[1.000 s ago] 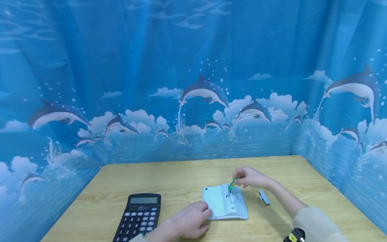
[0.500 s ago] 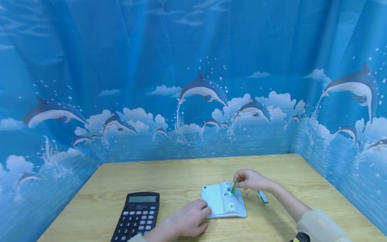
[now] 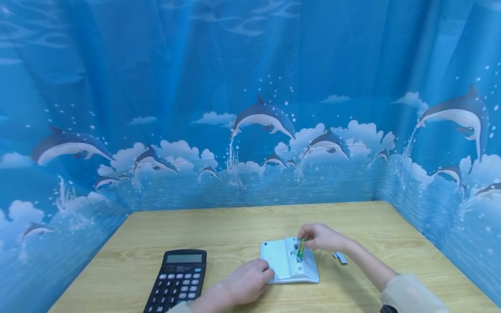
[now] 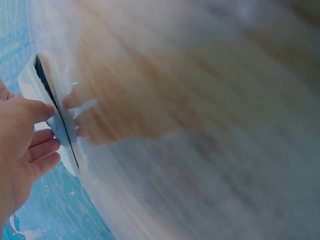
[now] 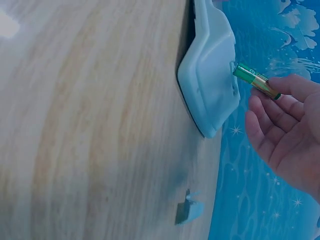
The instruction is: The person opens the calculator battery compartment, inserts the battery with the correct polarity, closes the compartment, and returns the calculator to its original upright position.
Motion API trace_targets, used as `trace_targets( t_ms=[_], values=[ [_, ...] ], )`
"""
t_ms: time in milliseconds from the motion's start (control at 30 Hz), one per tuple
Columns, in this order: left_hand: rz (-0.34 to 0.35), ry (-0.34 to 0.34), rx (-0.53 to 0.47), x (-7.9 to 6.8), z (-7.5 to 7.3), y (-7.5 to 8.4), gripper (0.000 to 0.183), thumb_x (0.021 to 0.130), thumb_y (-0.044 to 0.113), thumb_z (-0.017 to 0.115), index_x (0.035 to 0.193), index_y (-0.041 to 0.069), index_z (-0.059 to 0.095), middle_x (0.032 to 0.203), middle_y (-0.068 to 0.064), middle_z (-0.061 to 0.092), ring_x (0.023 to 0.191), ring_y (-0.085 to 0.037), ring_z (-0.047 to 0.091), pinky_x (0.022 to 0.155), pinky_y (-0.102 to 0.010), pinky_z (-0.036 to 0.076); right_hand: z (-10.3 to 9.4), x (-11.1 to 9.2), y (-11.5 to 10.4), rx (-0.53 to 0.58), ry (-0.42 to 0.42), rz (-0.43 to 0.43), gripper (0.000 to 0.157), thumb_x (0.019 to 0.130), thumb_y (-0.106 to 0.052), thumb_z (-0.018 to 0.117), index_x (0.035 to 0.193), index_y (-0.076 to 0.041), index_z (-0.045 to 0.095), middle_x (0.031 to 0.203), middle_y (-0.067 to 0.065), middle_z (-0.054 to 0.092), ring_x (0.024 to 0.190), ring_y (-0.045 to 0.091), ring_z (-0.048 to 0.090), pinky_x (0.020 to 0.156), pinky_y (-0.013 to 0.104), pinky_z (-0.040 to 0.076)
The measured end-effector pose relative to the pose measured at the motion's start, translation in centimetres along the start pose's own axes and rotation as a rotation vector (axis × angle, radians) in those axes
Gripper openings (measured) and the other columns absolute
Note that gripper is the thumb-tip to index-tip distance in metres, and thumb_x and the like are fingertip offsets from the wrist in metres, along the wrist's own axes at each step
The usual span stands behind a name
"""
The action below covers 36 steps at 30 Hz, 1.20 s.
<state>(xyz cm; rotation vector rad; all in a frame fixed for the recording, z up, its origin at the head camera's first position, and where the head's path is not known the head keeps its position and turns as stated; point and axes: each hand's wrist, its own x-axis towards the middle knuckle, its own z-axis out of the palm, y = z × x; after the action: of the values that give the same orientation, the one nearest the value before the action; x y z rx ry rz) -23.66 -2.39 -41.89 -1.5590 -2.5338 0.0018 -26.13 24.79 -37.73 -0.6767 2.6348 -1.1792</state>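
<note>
A light blue calculator-like device [image 3: 277, 260] lies on the table with its back up and its battery compartment [image 3: 299, 259] uncovered. My left hand [image 3: 247, 281] holds its near left corner, and in the left wrist view the thumb and fingers lie along its edge [image 4: 67, 135]. Over the compartment, my right hand [image 3: 322, 237] pinches a green and gold battery [image 3: 301, 248] between thumb and fingers. The right wrist view shows this battery [image 5: 256, 80] tilted, its green end right at the compartment opening. A small light blue battery cover [image 3: 341, 258] lies on the table to the right.
A black desk calculator [image 3: 185, 274] with a grey display lies face up at the left, beside the left forearm. The wood-grain table [image 3: 219, 230] ends at a blue curtain [image 3: 195, 108] printed with dolphins, behind and at both sides.
My right hand has moved slightly down and left with the battery, whose lower end is now nearer the middle of the compartment. The left hand keeps its place on the device's corner.
</note>
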Motion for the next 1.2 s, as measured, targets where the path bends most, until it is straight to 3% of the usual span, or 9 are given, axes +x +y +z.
trace_targets(
  t_ms=[400,700,967,1200],
  values=[
    [0.036,0.077,0.071,0.0,0.1,0.2,0.015,0.084,0.02,0.067,0.099,0.019,0.063,0.094,0.005,0.059,0.089,-0.004,0.055,0.077,-0.017,0.045,0.6,0.5,0.2,-0.063,0.046,-0.016,0.018,0.082,-0.011,0.067,0.094,0.0,0.061,0.08,0.0,0.059,0.075,0.016,0.054,0.063,0.026,0.048],
    [0.03,0.169,0.144,0.1,0.6,0.6,0.008,0.083,0.021,0.067,0.089,0.017,0.063,0.082,0.006,0.055,0.076,-0.004,0.051,0.064,-0.015,0.042,0.7,0.7,0.0,-0.104,0.026,-0.01,0.011,0.084,-0.012,0.065,0.091,-0.003,0.065,0.076,-0.003,0.061,0.069,0.014,0.056,0.059,0.026,0.047],
    [0.002,0.173,0.166,0.4,0.4,1.0,0.006,0.082,0.019,0.067,0.085,0.016,0.063,0.077,0.006,0.052,0.071,-0.005,0.049,0.061,-0.016,0.04,1.0,0.9,-0.5,-0.116,0.058,0.08,0.011,0.089,-0.012,0.059,0.089,-0.004,0.066,0.069,0.001,0.059,0.064,0.016,0.055,0.054,0.028,0.046],
    [0.017,0.175,0.194,0.6,0.5,1.0,0.007,0.08,0.019,0.069,0.081,0.016,0.062,0.071,0.007,0.049,0.065,-0.003,0.045,0.056,-0.015,0.036,1.7,1.4,-0.1,-0.081,0.108,0.147,0.008,0.086,-0.01,0.06,0.083,-0.004,0.063,0.064,0.003,0.058,0.058,0.016,0.055,0.055,0.038,0.051]
  ],
)
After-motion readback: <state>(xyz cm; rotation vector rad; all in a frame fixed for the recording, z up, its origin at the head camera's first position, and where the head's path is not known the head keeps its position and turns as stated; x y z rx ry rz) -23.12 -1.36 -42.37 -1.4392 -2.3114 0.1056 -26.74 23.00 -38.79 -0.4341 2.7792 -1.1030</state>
